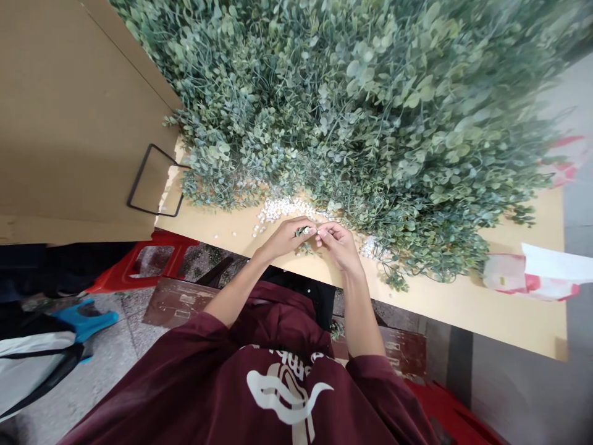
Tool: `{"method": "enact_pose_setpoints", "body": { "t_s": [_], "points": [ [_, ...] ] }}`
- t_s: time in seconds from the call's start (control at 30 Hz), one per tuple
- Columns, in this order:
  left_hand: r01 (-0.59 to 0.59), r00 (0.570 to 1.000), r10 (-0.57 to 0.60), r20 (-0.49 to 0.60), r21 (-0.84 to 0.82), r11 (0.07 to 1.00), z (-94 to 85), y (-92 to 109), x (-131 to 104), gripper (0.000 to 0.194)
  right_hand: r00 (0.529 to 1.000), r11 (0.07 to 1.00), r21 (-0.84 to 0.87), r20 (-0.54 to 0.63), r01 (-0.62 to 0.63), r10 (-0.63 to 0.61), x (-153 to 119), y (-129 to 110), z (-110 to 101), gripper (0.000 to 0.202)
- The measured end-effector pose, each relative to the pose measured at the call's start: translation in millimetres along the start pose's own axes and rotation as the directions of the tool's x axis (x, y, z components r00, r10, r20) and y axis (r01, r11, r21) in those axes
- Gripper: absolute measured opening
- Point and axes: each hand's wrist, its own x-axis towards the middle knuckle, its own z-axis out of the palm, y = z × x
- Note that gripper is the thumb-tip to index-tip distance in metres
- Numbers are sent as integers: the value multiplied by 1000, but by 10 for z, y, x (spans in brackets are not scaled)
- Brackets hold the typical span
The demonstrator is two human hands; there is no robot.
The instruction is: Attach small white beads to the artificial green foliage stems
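Near the front edge of the table, my left hand (pixel 288 238) is closed around a small leafy green sprig (pixel 302 232) with a pale tip. My right hand (pixel 340 243) meets it fingertip to fingertip, its thumb and fingers pinched on a tiny white piece (pixel 319 232). Just beyond my hands lies a scatter of small white pieces (pixel 282 209), and a few more sit right of my right hand. A large heap of artificial green foliage (pixel 324 111) covers most of the table behind them.
The tan tabletop (pixel 519 321) shows along the front and right. A tall cardboard-coloured panel (pixel 83 117) and a thin dark metal frame (pixel 130 191) stand left. At right lie a red-and-white bag (pixel 504 272) and white paper (pixel 556 262). Red (pixel 132 281) and blue (pixel 88 321) stools are below left.
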Motion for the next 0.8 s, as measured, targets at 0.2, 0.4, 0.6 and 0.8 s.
{"method": "enact_pose_setpoints", "body": {
  "t_s": [0.2,0.4,0.6,0.8],
  "points": [
    [21,1000,-21,-16,4,1000,14,-10,-5,37,999,999,-41,-34,-7,6,13,-11,33,26],
    [69,993,-70,-99,-14,998,38,9,-13,37,993,1000,-17,-114,-6,4,45,3,60,30],
    [133,909,-115,-400,19,991,41,-47,-34,34,895,931,-341,-364,130,-258,-34,17,156,21],
    [70,948,-25,-317,132,989,31,-64,-21,36,882,571,-821,-262,10,-392,-27,56,253,22]
  ]
}}
